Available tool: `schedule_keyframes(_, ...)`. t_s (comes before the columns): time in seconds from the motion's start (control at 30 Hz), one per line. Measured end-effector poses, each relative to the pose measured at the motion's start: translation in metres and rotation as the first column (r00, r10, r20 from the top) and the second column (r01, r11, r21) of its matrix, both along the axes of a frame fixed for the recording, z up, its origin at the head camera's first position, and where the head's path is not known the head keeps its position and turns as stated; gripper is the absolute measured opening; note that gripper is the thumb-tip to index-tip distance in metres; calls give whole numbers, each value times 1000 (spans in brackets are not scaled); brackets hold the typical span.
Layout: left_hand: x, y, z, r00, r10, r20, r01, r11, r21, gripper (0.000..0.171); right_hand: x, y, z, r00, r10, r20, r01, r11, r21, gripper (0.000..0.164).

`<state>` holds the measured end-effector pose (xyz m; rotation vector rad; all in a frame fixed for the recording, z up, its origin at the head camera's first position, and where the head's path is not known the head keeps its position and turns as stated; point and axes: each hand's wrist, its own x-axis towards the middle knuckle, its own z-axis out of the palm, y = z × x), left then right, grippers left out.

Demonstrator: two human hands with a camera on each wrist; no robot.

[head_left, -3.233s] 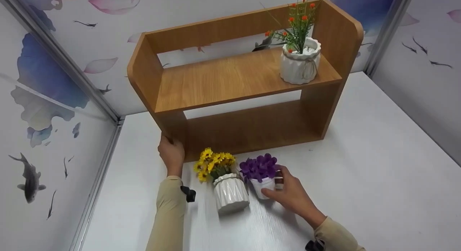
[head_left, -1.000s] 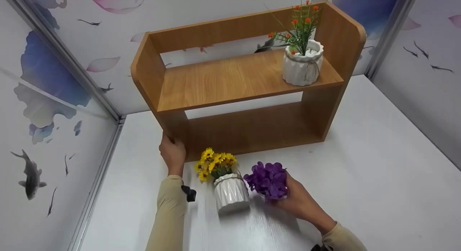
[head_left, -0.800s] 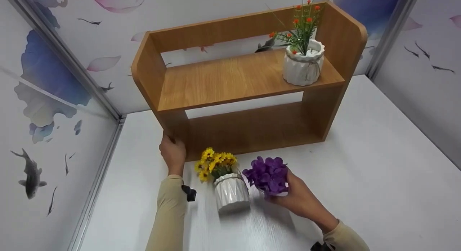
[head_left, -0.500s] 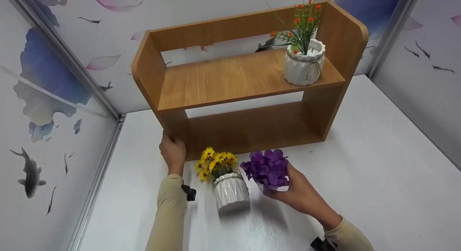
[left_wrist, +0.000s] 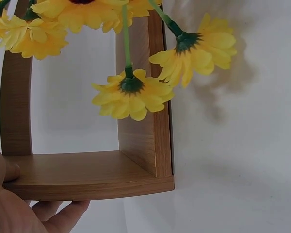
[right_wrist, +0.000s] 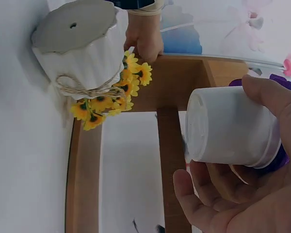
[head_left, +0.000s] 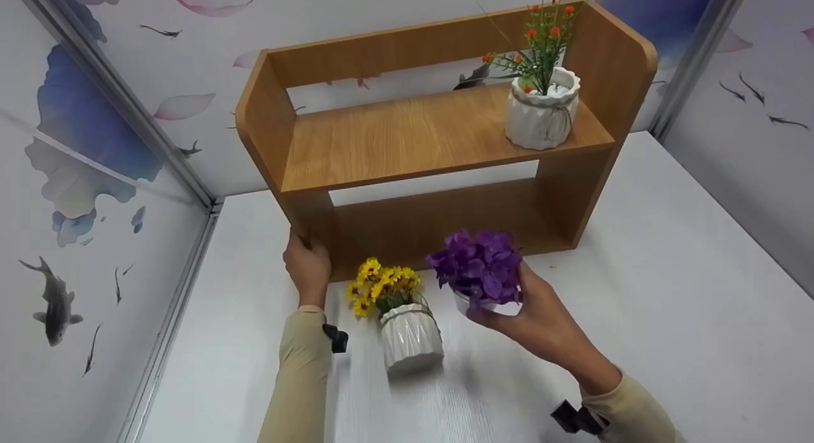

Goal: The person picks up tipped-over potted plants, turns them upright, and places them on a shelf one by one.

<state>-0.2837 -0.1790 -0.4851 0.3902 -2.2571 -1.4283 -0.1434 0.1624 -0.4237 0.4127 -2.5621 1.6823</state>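
My right hand (head_left: 547,319) holds a small white flowerpot (right_wrist: 233,127) of purple flowers (head_left: 478,265), thumb on one side and fingers on the other. The pot is upright in front of the wooden shelf's lower level. My left hand (head_left: 307,265) grips the front edge of the left side panel (left_wrist: 87,179) of the wooden shelf (head_left: 381,141), thumb inside, fingers outside. Between the hands a ribbed white pot (head_left: 412,341) of yellow flowers (head_left: 385,284) lies on its side, twine round its neck. Its bare base (right_wrist: 75,25) shows in the right wrist view.
On the upper shelf level, at the right end, stands a white pot (head_left: 540,122) with orange flowers and green leaves. The shelf stands on a white table (head_left: 687,290), near patterned wall panels (head_left: 108,252) at the back and left.
My right hand has lifted the pot of purple flowers off the table, turned it upright and moved it toward the shelf. The left hand keeps its grip; the yellow flowers stay put.
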Motion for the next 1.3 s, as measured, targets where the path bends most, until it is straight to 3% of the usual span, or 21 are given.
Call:
schedule_keyframes(0.57, 0, -1, 0, 1000, 6, -2, -6, 1000, -22, 35, -25, -10, 74, 987, 12, -157, -13, 1000, -9, 76)
schedule_keyframes(0.97, 0, 2, 2, 1000, 10, 23, -10, 1000, -16, 38, -61, -13, 123, 934, 9, -357, -39, 996, -78, 80)
schedule_keyframes(1.1, -1, 1, 2, 1000, 9, 5, -9, 1000, -21, 37, -81, -15, 134, 936, 8, -351, -38, 996, -77, 80)
schedule_keyframes(1.3, -2, 3, 1, 1000, 12, 1, -12, 1000, -19, 36, -111, -17, 132, 964, -18, -266, -5, 996, -88, 78)
